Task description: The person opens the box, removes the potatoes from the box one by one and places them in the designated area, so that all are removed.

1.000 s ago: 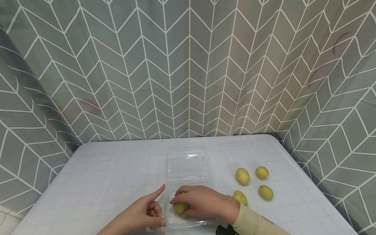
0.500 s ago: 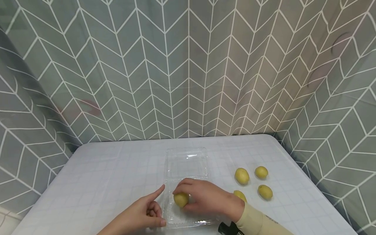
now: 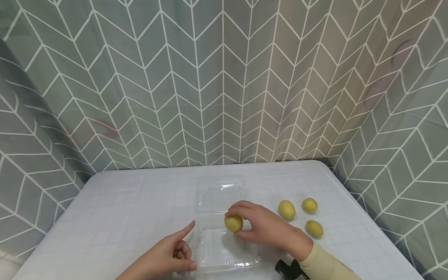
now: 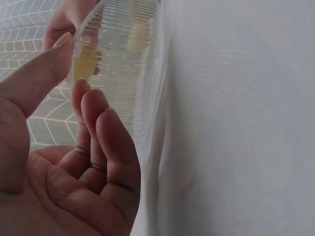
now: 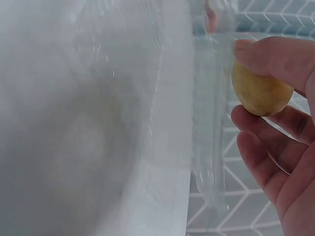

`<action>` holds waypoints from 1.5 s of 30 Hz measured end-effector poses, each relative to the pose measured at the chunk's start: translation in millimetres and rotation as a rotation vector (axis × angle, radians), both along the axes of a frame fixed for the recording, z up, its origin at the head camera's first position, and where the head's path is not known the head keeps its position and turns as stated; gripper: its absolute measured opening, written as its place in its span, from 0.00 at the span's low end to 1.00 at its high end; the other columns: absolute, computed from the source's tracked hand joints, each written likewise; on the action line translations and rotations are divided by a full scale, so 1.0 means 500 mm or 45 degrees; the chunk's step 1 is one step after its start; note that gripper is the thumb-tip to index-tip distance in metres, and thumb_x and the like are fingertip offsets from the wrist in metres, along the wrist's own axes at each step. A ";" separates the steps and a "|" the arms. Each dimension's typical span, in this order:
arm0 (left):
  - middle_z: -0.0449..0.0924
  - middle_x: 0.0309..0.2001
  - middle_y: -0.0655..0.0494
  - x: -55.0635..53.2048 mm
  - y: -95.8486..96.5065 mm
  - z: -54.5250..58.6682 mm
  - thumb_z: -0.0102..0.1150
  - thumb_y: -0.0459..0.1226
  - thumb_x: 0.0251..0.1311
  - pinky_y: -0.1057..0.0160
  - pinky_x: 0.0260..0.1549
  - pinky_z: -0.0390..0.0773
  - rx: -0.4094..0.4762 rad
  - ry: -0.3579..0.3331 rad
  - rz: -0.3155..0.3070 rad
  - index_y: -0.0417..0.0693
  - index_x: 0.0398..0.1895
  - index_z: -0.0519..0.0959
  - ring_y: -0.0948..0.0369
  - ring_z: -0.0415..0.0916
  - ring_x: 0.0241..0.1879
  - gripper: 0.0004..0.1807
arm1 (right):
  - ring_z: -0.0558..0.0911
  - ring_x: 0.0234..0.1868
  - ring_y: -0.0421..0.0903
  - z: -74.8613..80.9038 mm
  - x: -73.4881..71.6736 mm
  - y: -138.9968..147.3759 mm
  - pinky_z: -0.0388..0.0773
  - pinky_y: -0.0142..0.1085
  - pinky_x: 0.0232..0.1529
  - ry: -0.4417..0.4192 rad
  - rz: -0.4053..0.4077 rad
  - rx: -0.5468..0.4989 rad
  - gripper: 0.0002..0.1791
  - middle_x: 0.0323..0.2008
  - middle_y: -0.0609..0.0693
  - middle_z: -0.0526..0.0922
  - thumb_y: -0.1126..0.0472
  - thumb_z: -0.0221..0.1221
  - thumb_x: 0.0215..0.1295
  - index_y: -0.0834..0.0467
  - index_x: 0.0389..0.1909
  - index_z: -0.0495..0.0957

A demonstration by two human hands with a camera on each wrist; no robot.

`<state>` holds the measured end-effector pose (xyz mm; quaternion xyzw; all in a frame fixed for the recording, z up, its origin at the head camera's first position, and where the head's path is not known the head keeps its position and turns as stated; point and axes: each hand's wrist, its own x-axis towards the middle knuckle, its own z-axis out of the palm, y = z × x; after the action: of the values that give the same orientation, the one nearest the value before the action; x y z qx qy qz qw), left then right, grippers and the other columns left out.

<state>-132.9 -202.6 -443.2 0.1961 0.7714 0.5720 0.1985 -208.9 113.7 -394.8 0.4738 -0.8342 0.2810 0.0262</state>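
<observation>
My right hand [image 3: 262, 225] pinches a yellow lemon [image 3: 233, 223] between thumb and fingertips, over the clear plastic clamshell box [image 3: 224, 252]. Up close in the right wrist view, the lemon [image 5: 261, 91] looks smooth and egg-shaped. The box lies with its lid [image 3: 220, 192] folded back away from me. At the box's left side, my left hand [image 3: 175, 251] holds its thumb and one finger extended, with the other fingers bent. In the left wrist view, fingertips of the left hand [image 4: 83, 157] touch the ribbed box's rim [image 4: 74, 61].
Three more lemons lie right of the box: a near-centre lemon [image 3: 287, 210], a far lemon [image 3: 309, 205] and a nearer lemon [image 3: 314, 229]. A black device [image 3: 288, 269] sits at my right wrist. Patterned curtains [image 3: 224, 85] surround the white-covered table [image 3: 122, 206].
My right hand has moved right and away from me with the lemon, out of the box's left part. My left hand has stayed in place. The right arm now covers another lemon.
</observation>
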 end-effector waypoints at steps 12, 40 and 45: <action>0.79 0.30 0.55 0.003 0.000 -0.001 0.72 0.38 0.56 0.67 0.30 0.78 -0.017 0.019 0.004 0.39 0.79 0.44 0.65 0.76 0.29 0.55 | 0.77 0.48 0.36 -0.010 -0.004 0.098 0.79 0.39 0.46 -0.075 -0.177 -0.111 0.26 0.54 0.38 0.76 0.62 0.73 0.55 0.48 0.55 0.78; 0.80 0.31 0.54 0.002 -0.003 0.006 0.72 0.41 0.57 0.67 0.31 0.78 -0.055 -0.002 0.016 0.41 0.79 0.44 0.63 0.77 0.30 0.55 | 0.79 0.43 0.36 -0.015 0.008 0.298 0.80 0.34 0.41 0.070 -0.555 -0.166 0.31 0.52 0.43 0.79 0.70 0.75 0.48 0.53 0.55 0.78; 0.80 0.31 0.54 0.000 -0.003 0.007 0.71 0.41 0.57 0.67 0.31 0.78 -0.047 -0.014 0.012 0.41 0.79 0.44 0.63 0.77 0.30 0.55 | 0.79 0.43 0.35 -0.018 0.010 0.326 0.80 0.35 0.42 0.053 -0.642 -0.142 0.31 0.52 0.43 0.79 0.68 0.75 0.49 0.52 0.56 0.77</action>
<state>-133.0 -203.9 -439.9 0.1857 0.7816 0.5597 0.2035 -203.8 276.6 -403.7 0.2544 -0.9084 0.3014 0.1386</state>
